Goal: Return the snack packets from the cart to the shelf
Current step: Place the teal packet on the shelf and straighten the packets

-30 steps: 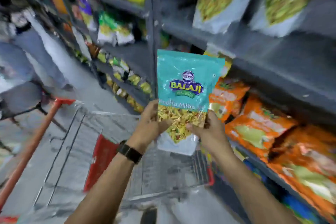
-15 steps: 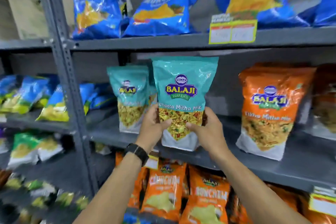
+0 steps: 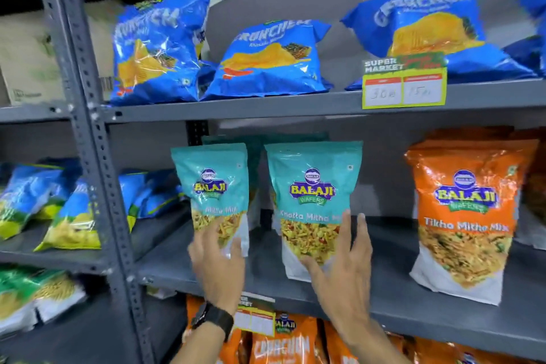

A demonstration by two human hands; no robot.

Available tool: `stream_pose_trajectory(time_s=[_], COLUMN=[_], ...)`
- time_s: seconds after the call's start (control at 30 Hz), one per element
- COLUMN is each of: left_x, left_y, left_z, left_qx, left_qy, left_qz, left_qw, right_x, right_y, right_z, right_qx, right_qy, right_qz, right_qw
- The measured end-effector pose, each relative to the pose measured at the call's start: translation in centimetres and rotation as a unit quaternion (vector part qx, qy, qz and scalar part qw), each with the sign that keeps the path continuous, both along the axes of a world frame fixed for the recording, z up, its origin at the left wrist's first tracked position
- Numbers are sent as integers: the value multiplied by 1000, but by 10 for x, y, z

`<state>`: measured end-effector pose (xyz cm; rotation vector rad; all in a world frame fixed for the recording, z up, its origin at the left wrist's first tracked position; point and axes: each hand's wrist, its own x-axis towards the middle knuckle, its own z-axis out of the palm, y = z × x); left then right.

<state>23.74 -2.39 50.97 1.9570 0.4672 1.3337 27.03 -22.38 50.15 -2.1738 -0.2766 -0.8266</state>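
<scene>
Two teal Balaji snack packets stand upright side by side on the grey middle shelf. My right hand grips the lower right corner of the right teal packet, thumb across its front, and the packet's base rests on the shelf. My left hand, with a black watch on its wrist, holds the bottom of the left teal packet and hides its lower left corner. More teal packets stand behind these two. The cart is out of view.
An orange Balaji packet stands to the right on the same shelf. Blue chip bags lie on the shelf above, behind a price tag. Orange packets fill the shelf below. A grey upright post borders the bay on the left.
The view swung from the cart to the shelf. The teal packet I held in both hands now stands on the middle shelf, and my left hand has moved to the neighbouring teal packet.
</scene>
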Motion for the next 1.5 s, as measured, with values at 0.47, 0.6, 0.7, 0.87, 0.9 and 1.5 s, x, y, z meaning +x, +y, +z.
stream_pose_trajectory(time_s=[0.47, 0.6, 0.7, 0.87, 0.9, 1.5], left_x=[25, 20, 20, 20, 19, -4], left_y=[80, 94, 104, 109, 108, 90], left_z=[-3, -5, -5, -6, -7, -5], left_qx=[-34, -28, -24, -25, -24, -31], left_qy=[134, 124, 141, 159, 156, 178], left_qz=[-150, -169, -155, -153, -149, -111], left_qw=[979, 977, 978, 975, 976, 977], right_x=[15, 9, 8, 10, 10, -6], right_y=[101, 108, 114, 126, 128, 126], right_z=[-4, -9, -9, -2, -1, -2], right_qx=[-59, -90, -111, -121, -120, -115], right_qy=[42, 37, 44, 65, 68, 55], right_qz=[-45, -83, -97, -111, -109, -76], right_qw=[996, 992, 988, 984, 984, 989])
